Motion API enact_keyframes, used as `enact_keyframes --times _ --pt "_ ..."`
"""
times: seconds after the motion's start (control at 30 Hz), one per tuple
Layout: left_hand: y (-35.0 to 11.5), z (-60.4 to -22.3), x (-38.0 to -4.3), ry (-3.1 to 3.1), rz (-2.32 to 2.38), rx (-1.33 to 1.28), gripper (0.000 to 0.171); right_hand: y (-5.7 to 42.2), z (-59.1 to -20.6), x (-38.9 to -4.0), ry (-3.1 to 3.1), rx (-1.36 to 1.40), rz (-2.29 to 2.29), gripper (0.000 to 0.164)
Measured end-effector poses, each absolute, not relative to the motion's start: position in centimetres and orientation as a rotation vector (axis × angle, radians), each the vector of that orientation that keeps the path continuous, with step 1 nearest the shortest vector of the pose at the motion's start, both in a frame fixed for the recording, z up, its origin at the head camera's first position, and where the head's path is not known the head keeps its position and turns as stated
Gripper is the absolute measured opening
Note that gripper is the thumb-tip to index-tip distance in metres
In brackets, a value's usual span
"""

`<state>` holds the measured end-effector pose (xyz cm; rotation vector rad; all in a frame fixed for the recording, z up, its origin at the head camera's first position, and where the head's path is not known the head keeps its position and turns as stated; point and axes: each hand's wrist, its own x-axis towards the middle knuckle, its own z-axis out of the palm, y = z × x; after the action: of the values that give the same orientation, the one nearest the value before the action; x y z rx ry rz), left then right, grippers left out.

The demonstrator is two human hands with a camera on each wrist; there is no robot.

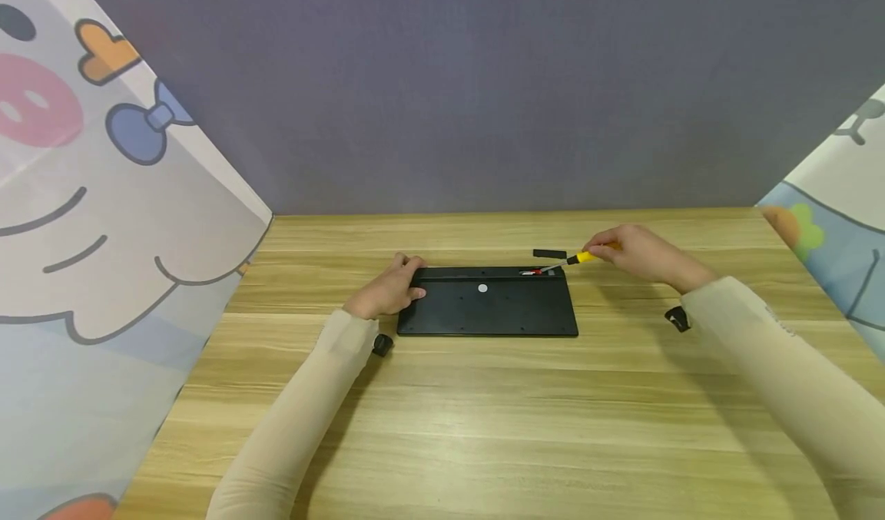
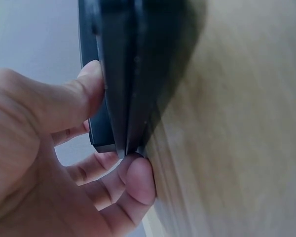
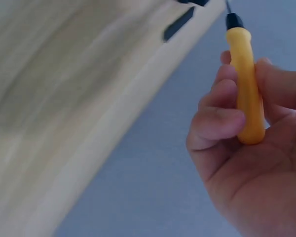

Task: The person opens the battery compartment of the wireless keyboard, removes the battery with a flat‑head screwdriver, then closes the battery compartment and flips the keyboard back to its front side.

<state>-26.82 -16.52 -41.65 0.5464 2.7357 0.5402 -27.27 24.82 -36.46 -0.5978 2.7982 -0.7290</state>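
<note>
A black keyboard (image 1: 487,312) lies underside up on the table, a round white sticker on it. My left hand (image 1: 390,288) grips its left end, thumb on the upper face and fingertips at the lower edge in the left wrist view. My right hand (image 1: 639,255) holds a screwdriver (image 3: 246,89) by its yellow handle, fingers curled round it. The thin shaft points left and down into an open slot near the keyboard's far right corner. At the tip, a small red and white battery (image 1: 531,273) shows in the slot. Just behind lies a loose black cover strip (image 1: 549,253).
One small black piece (image 1: 382,344) sits by the left sleeve, and another black piece (image 1: 677,319) lies beside the right sleeve. A grey panel (image 1: 512,105) rises along the table's back edge. Cartoon-printed cloth (image 1: 124,220) hangs at the left.
</note>
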Motion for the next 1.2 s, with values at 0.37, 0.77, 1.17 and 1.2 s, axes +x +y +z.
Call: enact_keyframes --times 0.37,0.77,1.17,1.2 --pt "-16.7 -41.6 -26.7 2.742 0.543 0.562 0.047 26.1 -40.1 -28.1 2.723 -0.603 -0.845 0.031" --pt "-16.6 -41.5 -26.8 2.736 0.546 0.539 0.048 25.4 -37.4 -27.3 2.874 -0.719 -0.740 0.028" --pt "-16.6 -41.9 -26.9 2.735 0.534 0.534 0.049 23.8 -34.5 -26.7 2.861 -0.661 -0.615 0.026" --pt "-16.6 -41.9 -26.9 2.734 0.536 0.534 0.049 23.7 -34.4 -26.7 2.859 -0.667 -0.611 0.026"
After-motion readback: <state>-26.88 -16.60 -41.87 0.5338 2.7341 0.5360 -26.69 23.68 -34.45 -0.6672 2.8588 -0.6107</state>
